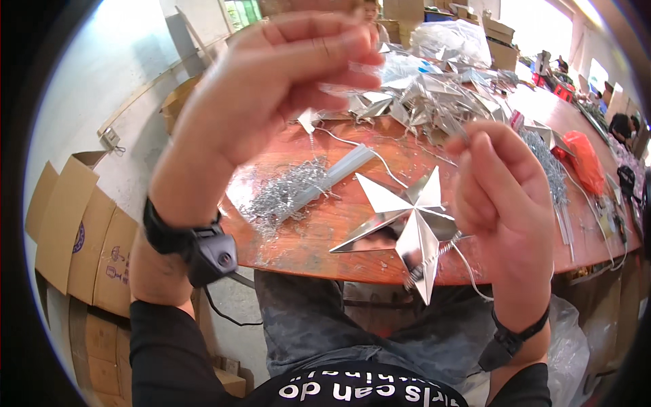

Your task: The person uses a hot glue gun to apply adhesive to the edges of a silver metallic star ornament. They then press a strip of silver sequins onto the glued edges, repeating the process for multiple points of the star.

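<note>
The right hand [502, 183] has its thumb and finger pinched together, and I can't tell what, if anything, is between them. The left hand [291, 74] is up high with its fingers curled (it is blurry, so I can't tell if its fingertips meet or hold something). Below the hands is a shiny silver star [416, 224] on the red-brown table [298, 254], with its near tip poking out past the edge. A curly spring [428, 262] lies across that tip, and a white cord [469, 266] runs at the star's right side. Left of the star sit a heap of silver tinsel [288, 190] and some clear sticks [349, 166]. Past the star is a big pile of more stars [434, 98], with a clear bag [451, 41] behind it. Well to the star's right is an orange bag [584, 163]. Far to its left stand brown boxes [91, 247].
</note>
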The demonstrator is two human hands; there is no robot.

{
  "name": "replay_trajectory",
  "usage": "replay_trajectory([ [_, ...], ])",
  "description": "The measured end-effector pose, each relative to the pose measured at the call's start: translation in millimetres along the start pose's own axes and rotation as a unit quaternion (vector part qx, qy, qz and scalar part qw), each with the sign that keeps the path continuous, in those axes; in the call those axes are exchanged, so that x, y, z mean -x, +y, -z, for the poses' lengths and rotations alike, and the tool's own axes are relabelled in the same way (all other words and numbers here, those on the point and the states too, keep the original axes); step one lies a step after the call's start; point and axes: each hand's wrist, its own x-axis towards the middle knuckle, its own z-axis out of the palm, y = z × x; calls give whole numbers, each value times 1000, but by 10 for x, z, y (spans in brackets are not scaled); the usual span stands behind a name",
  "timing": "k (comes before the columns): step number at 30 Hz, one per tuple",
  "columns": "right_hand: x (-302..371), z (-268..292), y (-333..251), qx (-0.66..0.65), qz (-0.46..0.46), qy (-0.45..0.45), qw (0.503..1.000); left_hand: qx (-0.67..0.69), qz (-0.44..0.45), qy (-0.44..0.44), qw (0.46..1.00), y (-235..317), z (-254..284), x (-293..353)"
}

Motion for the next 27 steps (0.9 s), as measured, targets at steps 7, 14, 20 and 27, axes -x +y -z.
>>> replay_trajectory([
  [7,440,570,62,44,-91,89,991,54,119,-74,989,-839,-539,179],
  [14,549,897,177,56,-164,131,976,21,126,-89,988,-1243,-810,229],
  [20,492,1007,206,191,-252,41,948,-131,112,-107,979,-1332,-761,280],
  [27,401,1237,184,330,-218,-197,897,-81,208,-132,966,-1297,-778,271],
])
